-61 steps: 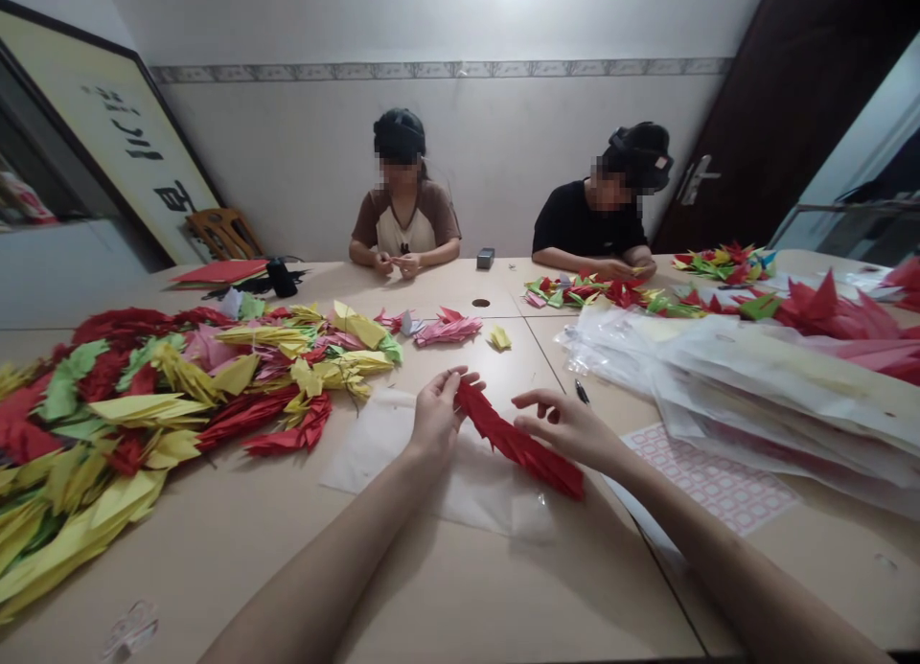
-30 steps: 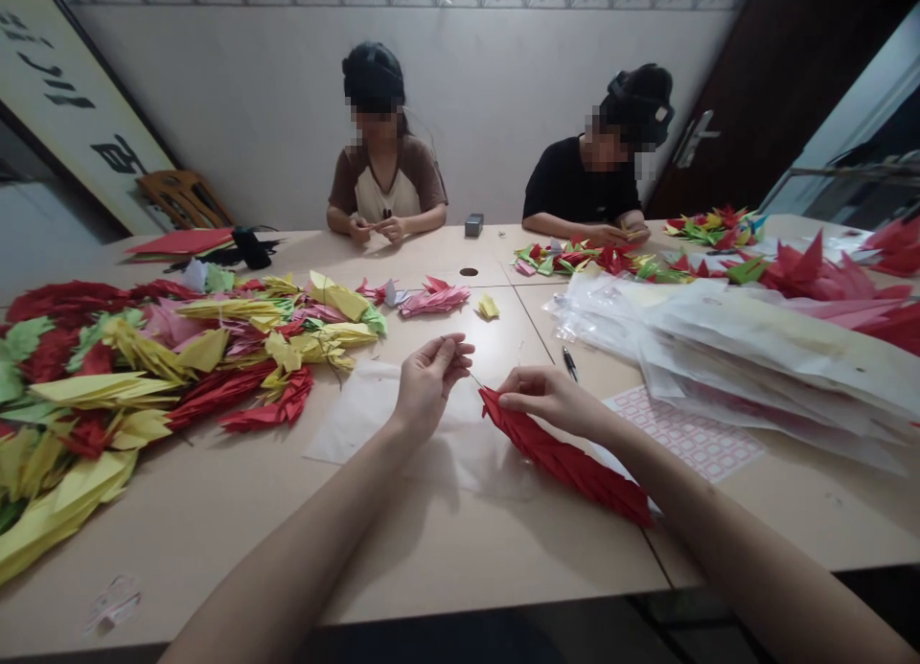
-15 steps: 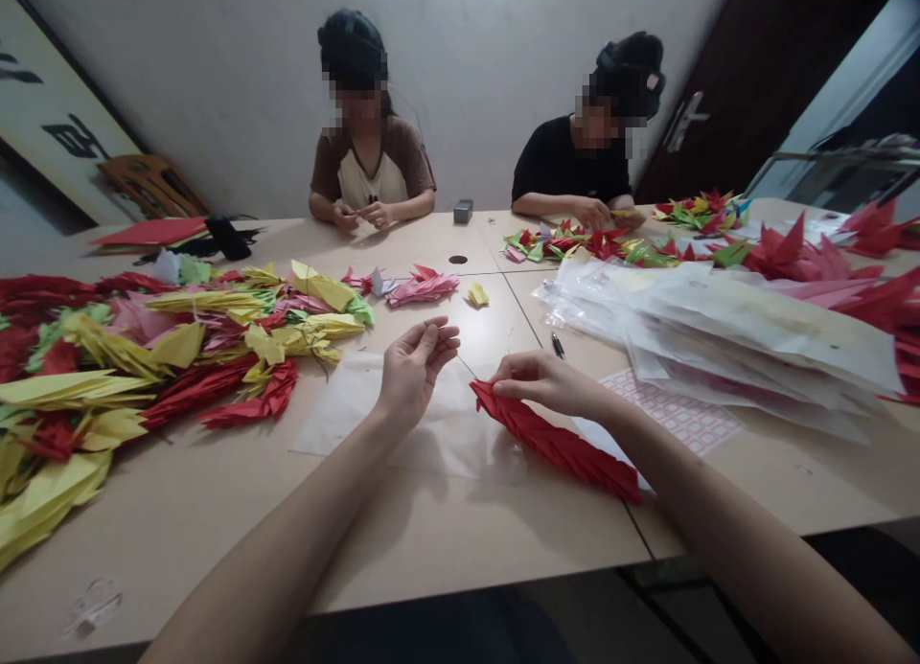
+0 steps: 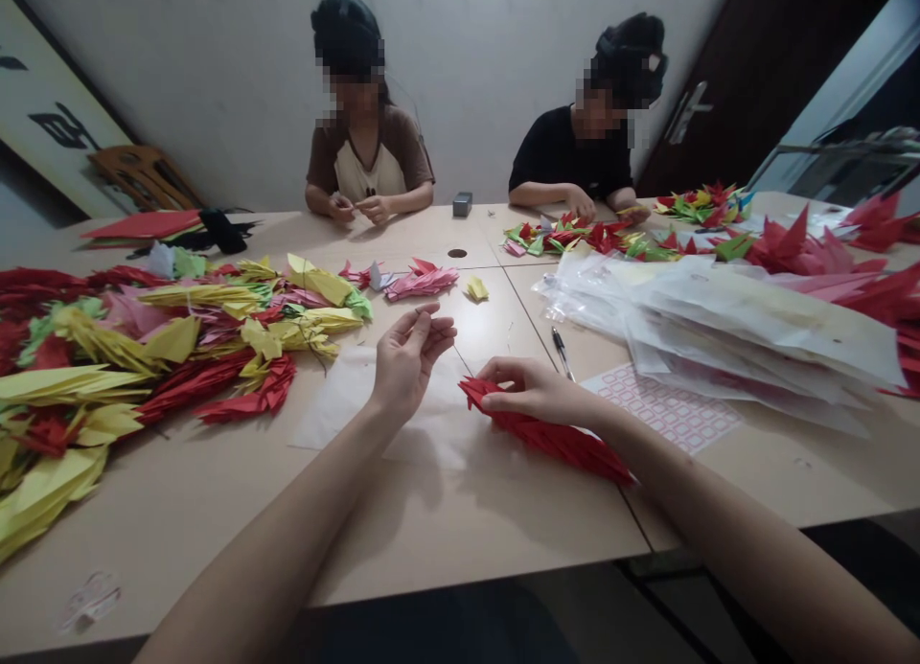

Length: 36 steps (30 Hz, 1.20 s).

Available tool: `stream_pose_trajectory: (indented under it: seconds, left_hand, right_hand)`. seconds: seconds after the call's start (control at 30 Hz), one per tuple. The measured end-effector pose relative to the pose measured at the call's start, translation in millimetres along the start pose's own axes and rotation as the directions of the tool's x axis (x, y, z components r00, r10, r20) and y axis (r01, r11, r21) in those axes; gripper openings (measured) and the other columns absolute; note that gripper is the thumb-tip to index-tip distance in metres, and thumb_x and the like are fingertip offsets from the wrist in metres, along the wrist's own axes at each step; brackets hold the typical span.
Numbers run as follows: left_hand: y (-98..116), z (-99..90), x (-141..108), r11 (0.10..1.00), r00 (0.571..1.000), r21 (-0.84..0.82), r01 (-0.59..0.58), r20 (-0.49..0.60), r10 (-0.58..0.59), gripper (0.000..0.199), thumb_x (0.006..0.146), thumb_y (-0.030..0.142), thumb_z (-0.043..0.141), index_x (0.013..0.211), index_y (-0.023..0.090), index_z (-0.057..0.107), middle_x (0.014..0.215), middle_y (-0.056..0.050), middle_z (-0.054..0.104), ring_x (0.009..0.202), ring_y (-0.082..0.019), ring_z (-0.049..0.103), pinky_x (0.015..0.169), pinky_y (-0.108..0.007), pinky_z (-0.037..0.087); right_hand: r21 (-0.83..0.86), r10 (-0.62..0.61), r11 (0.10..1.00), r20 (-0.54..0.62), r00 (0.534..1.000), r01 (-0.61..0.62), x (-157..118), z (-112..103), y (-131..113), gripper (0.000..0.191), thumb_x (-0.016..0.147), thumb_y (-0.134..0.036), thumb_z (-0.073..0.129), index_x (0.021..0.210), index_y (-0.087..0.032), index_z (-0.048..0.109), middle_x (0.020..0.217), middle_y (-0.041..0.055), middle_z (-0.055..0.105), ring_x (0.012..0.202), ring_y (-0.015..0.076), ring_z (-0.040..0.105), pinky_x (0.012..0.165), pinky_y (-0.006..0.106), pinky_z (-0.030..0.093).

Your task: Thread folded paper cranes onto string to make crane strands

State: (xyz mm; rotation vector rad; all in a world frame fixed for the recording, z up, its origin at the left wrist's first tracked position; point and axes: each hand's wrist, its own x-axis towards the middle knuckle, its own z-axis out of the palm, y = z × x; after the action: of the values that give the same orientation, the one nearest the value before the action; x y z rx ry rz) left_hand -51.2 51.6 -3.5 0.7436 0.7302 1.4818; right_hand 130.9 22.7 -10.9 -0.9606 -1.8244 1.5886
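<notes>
While the left hand (image 4: 408, 367) hangs raised above the surface (image 4: 467, 520), its thumb and forefinger pinch narrowly together, perhaps on a fine thread, though anything so thin is too faint to tell from the head view. The right hand (image 4: 536, 392) curls over the near end of a red strand (image 4: 553, 437), holding it down against a translucent plastic sheet (image 4: 337, 420). The strand is a long, tight stack of crisp folded paper units with sharp, scale-like points, and it runs toward the seam in the surface. Light pressure near its end seems best, since thin creases crush easily and the stack could slip on the slick plastic.

Beyond the hands lies a large heap (image 4: 172, 333) of red, yellow, green and pink folded paper. A shorter pink strand (image 4: 424, 281) and a small yellow piece (image 4: 474, 289) sit ahead. To the right are a pen (image 4: 562, 353), a pink-gridded sheet (image 4: 661, 408) and stacked plastic bags (image 4: 747, 338). Across the surface, a person in a brown-and-cream shirt (image 4: 368, 161) and a person in black (image 4: 571, 156) work with their own hands.
</notes>
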Motion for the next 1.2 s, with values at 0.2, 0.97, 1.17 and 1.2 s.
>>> stream_pose_trajectory:
  seconds: [0.2,0.97,1.17,1.2]
  left_hand:
    - [3.9,1.7,1.3,1.000,0.997,-0.023,-0.017,-0.074,0.015,0.016,0.088,0.009,0.053,0.083,0.014,0.068,0.063,0.000,0.067,0.054,-0.006,0.062,0.058,-0.015,0.050]
    - [14.1,-25.2,30.2,0.999,0.968,-0.002,-0.040,-0.248,0.038,0.018,0.085,0.003,0.049,0.075,0.009,0.063,0.077,-0.008,0.070,0.073,-0.011,0.069,0.085,-0.026,0.052]
    - [19.0,-33.1,39.3,0.996,0.949,0.035,-0.081,-0.303,0.088,0.018,0.083,0.004,0.050,0.076,0.013,0.063,0.074,-0.002,0.068,0.071,-0.007,0.066,0.082,-0.022,0.051]
    - [20.9,-36.2,42.2,0.994,0.939,0.041,-0.102,-0.325,0.110,0.020,0.083,0.004,0.048,0.074,0.015,0.062,0.071,0.000,0.067,0.070,-0.006,0.065,0.081,-0.021,0.051]
  right_hand:
    - [0.097,0.078,0.992,-0.010,0.997,-0.076,-3.2,-7.0,-4.0,0.021,0.079,-0.030,0.068,0.085,-0.017,0.052,0.079,0.0008,0.066,0.064,0.0138,0.069,0.059,0.025,0.055]
    - [0.189,0.151,0.974,-0.125,0.981,-0.125,-1.1,-21.6,-1.7,0.021,0.081,-0.029,0.065,0.100,-0.020,0.060,0.082,0.0040,0.071,0.069,0.0191,0.071,0.051,0.026,0.058]
    - [0.200,0.159,0.969,-0.043,0.986,-0.148,-2.6,-23.5,-5.1,0.021,0.079,-0.026,0.066,0.099,-0.019,0.063,0.080,0.0035,0.071,0.067,0.0181,0.071,0.056,0.028,0.059]
    - [0.209,0.160,0.966,-0.029,0.987,-0.150,-2.9,-23.4,-5.9,0.021,0.079,-0.026,0.066,0.098,-0.018,0.063,0.080,0.0033,0.071,0.066,0.0178,0.071,0.058,0.028,0.059]
